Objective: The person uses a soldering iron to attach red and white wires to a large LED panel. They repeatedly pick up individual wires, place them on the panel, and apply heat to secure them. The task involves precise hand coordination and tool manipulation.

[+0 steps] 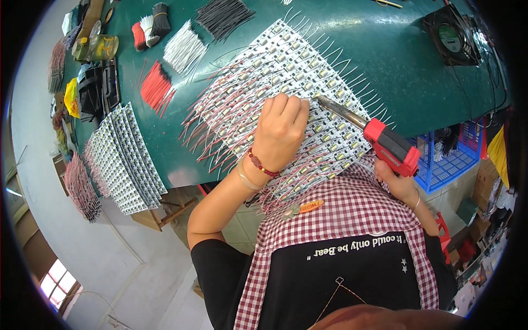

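Head view, single wide fisheye, worn on the person's head, left unit of a side-by-side pair. Faces steeply down and forward onto the green work mat (385, 60); straight edges bow toward the dark circular rim. Range close: the wearer's checked apron (352, 214) lies directly below the mat's near edge. Floor shows left of the mat, a blue crate (448, 162) at its right. No second view supplied.

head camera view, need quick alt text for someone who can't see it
A person's right hand holds a red-handled soldering iron with its tip near rows of small LED boards with red and white wires on a green table. The left hand rests on the boards beside the tip. Wire bundles and stacked boards lie farther left.
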